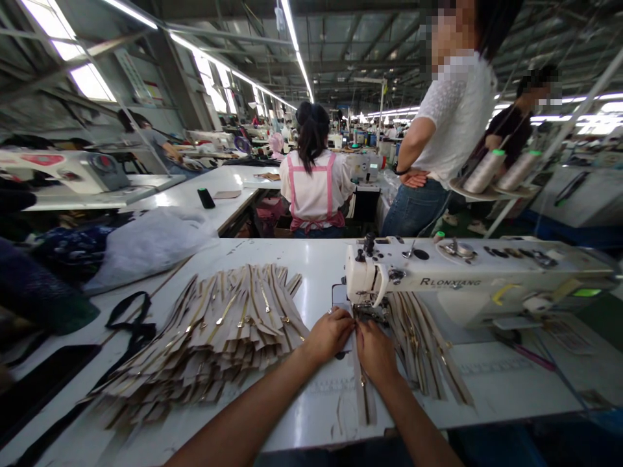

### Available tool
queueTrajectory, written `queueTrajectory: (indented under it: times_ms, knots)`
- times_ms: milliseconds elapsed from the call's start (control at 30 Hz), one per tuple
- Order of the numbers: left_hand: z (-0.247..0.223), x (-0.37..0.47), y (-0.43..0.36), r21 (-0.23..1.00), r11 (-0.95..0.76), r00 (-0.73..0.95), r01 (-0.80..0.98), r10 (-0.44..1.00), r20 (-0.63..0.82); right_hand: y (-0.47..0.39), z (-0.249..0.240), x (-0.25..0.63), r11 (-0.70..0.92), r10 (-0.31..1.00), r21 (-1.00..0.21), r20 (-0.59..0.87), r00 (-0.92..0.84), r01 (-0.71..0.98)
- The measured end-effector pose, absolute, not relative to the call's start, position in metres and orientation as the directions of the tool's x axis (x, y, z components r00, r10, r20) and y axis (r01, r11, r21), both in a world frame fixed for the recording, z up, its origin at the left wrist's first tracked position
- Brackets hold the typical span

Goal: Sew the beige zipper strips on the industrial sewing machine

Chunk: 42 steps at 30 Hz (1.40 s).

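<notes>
My left hand and my right hand meet just in front of the needle area of a white sewing machine. Between them runs a grey zipper strip with gold teeth, its near end lying toward the table's front edge. The fingers of both hands are closed on this strip, close under the presser foot, whose exact contact is hidden. Left of my hands a big heap of similar zipper strips with gold pulls is spread out. More zipper strips lie to the right, partly behind the machine head.
Purple-handled scissors rest right, beneath the machine arm. A black strap, a dark flat object and a white plastic bag are at left. Thread cones stand behind right. One person sits ahead; another person stands.
</notes>
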<state>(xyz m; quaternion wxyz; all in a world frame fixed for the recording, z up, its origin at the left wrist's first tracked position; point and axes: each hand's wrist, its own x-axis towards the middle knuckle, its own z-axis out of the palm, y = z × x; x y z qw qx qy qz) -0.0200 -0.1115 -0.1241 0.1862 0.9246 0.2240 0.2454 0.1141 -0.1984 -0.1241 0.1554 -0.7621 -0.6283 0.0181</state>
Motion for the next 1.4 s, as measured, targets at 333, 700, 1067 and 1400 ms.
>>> queueTrajectory:
  times_ms: [333,700,1067,1400]
  knots:
    - [-0.122,-0.020,-0.111,0.482,-0.812,0.770,0.329,0.526,0.361,-0.197,-0.124,0.110,-0.158,0.953,-0.266,0.210,0.217,0.951]
    - [-0.117,-0.020,-0.108,0.487,-0.810,0.772,0.325,0.525,0.358,-0.193,-0.122,0.102,-0.212,0.918,-0.320,0.259,0.300,0.923]
    - [-0.119,-0.017,-0.120,0.549,-0.693,0.711,0.467,0.664,0.233,-0.195,-0.131,0.101,-0.192,0.889,-0.469,0.288,0.355,0.862]
    - [-0.082,-0.046,-0.144,0.616,-0.550,0.517,0.564,0.817,0.255,-0.203,-0.145,0.109,0.242,0.876,-0.545,0.479,0.061,0.803]
